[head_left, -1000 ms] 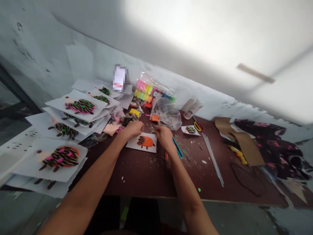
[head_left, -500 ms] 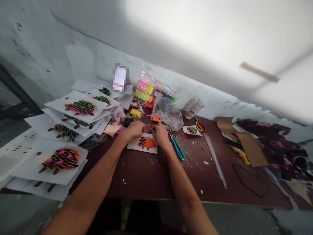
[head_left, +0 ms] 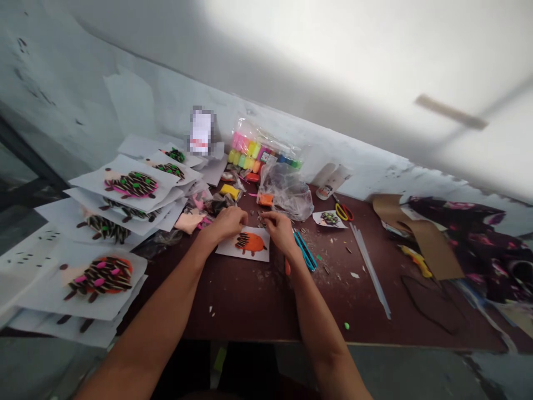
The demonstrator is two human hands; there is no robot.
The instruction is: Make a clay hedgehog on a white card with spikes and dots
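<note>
A white card (head_left: 225, 249) lies on the brown table, bearing an orange clay hedgehog (head_left: 255, 243) with dark striped spines on its left part. At the card's upper left corner is my left hand (head_left: 230, 222), its fingers curled together; whatever they hold is hidden. My right hand (head_left: 280, 229) is by the upper right corner, thumb and forefinger pinched close to small dark slivers (head_left: 261, 220) on the table. Anything in that pinch is too small to name. Beside my right wrist lie teal-handled scissors or pliers (head_left: 306, 253), partly covered by the wrist.
Stacked hedgehog cards (head_left: 137, 161) rise at the left. Behind are a yellow clay packet (head_left: 229, 192), an orange clay piece (head_left: 265, 199) and a bag of coloured clay (head_left: 250, 155). Rightward lie a small picture card (head_left: 320, 219), scissors (head_left: 345, 212), clear glue sticks (head_left: 370, 269) and a yellow tool (head_left: 416, 260).
My right hand has shifted slightly right, off the card's upper edge, and its pinch shows more clearly. My left hand stays nearly in place. The view has turned a little.
</note>
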